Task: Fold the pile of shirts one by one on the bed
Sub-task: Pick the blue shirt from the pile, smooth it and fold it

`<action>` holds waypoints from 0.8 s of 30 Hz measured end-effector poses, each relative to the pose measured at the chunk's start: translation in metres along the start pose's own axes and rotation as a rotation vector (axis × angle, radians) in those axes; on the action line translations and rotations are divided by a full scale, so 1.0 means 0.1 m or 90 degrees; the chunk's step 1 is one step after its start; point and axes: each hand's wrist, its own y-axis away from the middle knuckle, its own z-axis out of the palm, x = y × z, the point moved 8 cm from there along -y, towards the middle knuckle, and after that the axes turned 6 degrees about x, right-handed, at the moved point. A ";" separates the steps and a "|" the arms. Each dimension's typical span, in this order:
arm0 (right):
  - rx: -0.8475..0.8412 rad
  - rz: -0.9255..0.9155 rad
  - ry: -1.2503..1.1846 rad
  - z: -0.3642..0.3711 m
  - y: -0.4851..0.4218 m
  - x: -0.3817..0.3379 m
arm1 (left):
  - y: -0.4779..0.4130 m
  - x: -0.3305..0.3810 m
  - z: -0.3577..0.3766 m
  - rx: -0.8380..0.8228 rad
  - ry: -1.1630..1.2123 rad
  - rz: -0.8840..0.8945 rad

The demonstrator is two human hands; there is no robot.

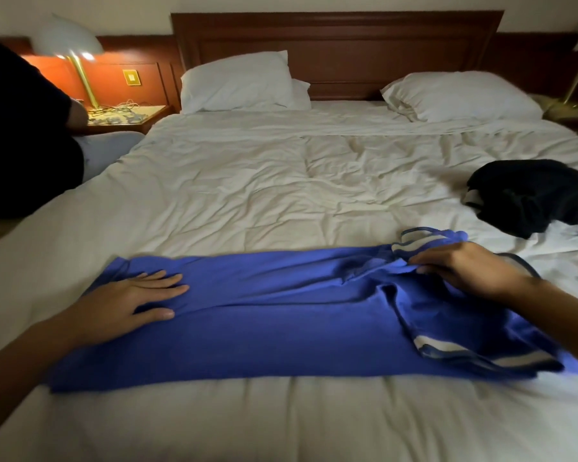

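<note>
Looking from the head camera across rumpled white bedding on a wide bed [247,195], toward a dark wooden headboard [334,51].

Pressing the left hand [127,305] flat, fingers straight and spread, on the left end of the blue shirt [264,311]. Lying crosswise on the near part of the bed, narrowed into a long band. Pinching a bunched fold at the right end with the right hand [467,268], fingers curled round the cloth, just far of the white-striped cuff [464,355].

Likely risking a crooked fold: soft, wrinkled bedding giving no firm base, creases under the right hand probably getting pressed in. Possibly letting the tucked sleeve slide open if pulling the right end while easing the left palm. Thin dark trim looping loose beside the right wrist, apt to trail out.

Waiting at the far right, apart from the blue shirt: a dark heap of clothes [528,195], close enough to snag a wide sweep. Farther off, two white pillows [237,81], a lit brass lamp [70,41] over a nightstand [127,118], and someone in dark clothing [24,128] at the far left.
</note>
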 end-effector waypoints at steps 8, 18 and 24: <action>-0.173 0.057 -0.027 0.28 0.47 0.07 | 0.26 0.37 -0.22 0.156 -0.171 0.161; -0.052 0.119 -0.078 -0.15 0.48 -0.14 | 0.24 -0.38 -0.05 0.158 0.218 -0.318; -0.015 0.125 -0.161 0.29 0.08 -0.60 | -0.01 -0.53 0.10 0.149 0.098 -0.437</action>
